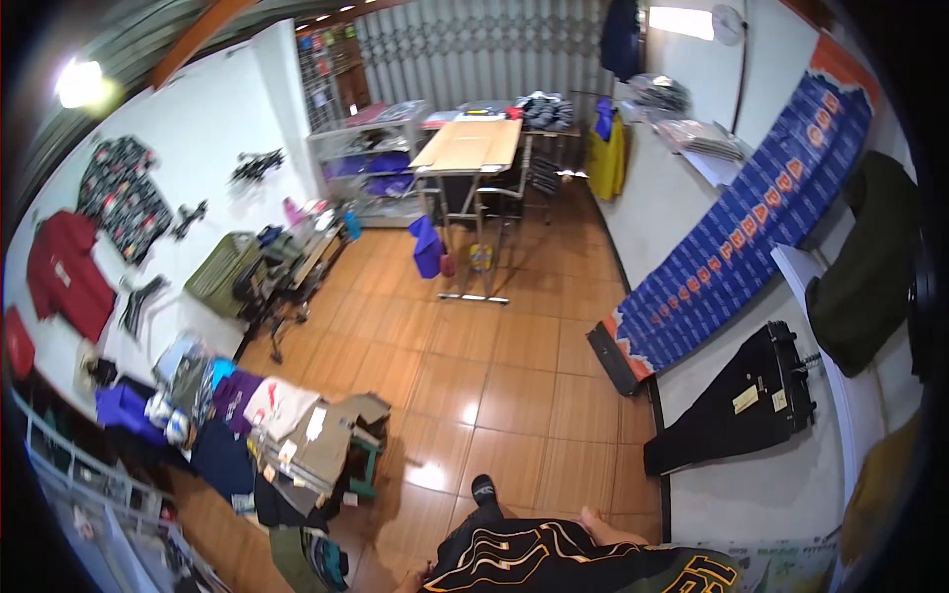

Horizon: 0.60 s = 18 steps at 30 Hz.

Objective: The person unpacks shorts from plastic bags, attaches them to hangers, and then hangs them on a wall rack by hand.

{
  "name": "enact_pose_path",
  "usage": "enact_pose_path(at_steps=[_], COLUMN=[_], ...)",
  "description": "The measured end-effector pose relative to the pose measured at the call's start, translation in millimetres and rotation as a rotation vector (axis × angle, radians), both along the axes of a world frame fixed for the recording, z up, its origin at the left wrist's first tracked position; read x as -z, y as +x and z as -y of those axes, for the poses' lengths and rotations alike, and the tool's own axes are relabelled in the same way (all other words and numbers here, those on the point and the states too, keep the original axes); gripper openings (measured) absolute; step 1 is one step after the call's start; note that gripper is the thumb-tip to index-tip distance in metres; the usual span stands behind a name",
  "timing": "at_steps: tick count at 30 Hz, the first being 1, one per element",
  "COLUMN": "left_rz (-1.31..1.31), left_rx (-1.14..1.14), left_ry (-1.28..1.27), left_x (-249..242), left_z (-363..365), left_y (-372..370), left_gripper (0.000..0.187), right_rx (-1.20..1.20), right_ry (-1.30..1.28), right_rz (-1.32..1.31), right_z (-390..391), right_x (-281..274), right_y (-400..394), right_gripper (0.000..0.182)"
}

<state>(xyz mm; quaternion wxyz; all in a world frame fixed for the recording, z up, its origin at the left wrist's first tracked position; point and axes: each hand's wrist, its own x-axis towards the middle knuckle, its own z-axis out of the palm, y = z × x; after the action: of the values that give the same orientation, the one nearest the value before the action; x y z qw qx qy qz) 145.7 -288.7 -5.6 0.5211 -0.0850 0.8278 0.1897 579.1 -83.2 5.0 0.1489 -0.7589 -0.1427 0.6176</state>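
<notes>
A black garment with gold and white lines [534,558] fills the bottom edge of the view, close below the camera. Next to its left end, my left hand [419,577] shows only in a small part, its fingers mostly hidden. At the garment's upper edge, my right hand [596,524] partly shows, the rest covered by the dark cloth. What either hand holds, I cannot tell. Just ahead of the garment, a foot in a black slipper [482,490] rests on the tiled floor [455,385].
Folded clothes [331,440] lie piled on a green stool [364,465] at left. A wooden-topped table [470,145] stands at the back, before shelves [371,168]. A blue banner [736,227] leans along the right wall, near hanging black trousers [736,405]. A green crate [225,275] sits left.
</notes>
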Motion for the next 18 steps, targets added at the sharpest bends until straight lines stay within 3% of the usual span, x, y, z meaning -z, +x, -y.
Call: enact_pose_path(at_steps=[2, 6, 8, 10, 13, 15, 18], left_rz=[-0.009, -0.022, 0.078, 0.077, 0.098, 0.109, 0.167], left_rx=[0.074, 0.213, 0.33, 0.499, 0.615, 0.589, 0.686], left_ry=[-0.037, -0.059, 0.111, 0.211, 0.336, 0.472, 0.52], left_x=[-8.7, -26.2, 0.4, 4.5, -13.8, -16.2, -6.9], left_z=[-60.5, -216.7, -293.4, -374.9, -484.9, -543.9, -610.4], left_y=[-23.7, -45.3, -61.7, -61.4, -42.2, -25.7, -8.5], left_gripper=[0.017, 0.018, 0.025, 0.03, 0.031, 0.023, 0.022], right_rx=[0.037, 0.138, 0.188, 0.329, 0.399, 0.068, 0.137], right_ry=[-0.17, -0.119, -0.061, -0.012, 0.108, -0.169, -0.138], right_rz=[0.082, -0.005, -0.013, -0.011, 0.004, 0.383, 0.326], right_z=[-14.1, -52.8, -69.9, -87.2, -124.6, -150.6, -216.6], right_x=[-26.4, -26.7, -31.2, -0.8, 2.2, -5.8, -14.8], right_y=[-4.2, -18.3, -31.6, -41.2, -58.7, -62.6, -55.0], right_gripper=[0.046, 0.035, 0.029, 0.025, 0.024, 0.022, 0.022])
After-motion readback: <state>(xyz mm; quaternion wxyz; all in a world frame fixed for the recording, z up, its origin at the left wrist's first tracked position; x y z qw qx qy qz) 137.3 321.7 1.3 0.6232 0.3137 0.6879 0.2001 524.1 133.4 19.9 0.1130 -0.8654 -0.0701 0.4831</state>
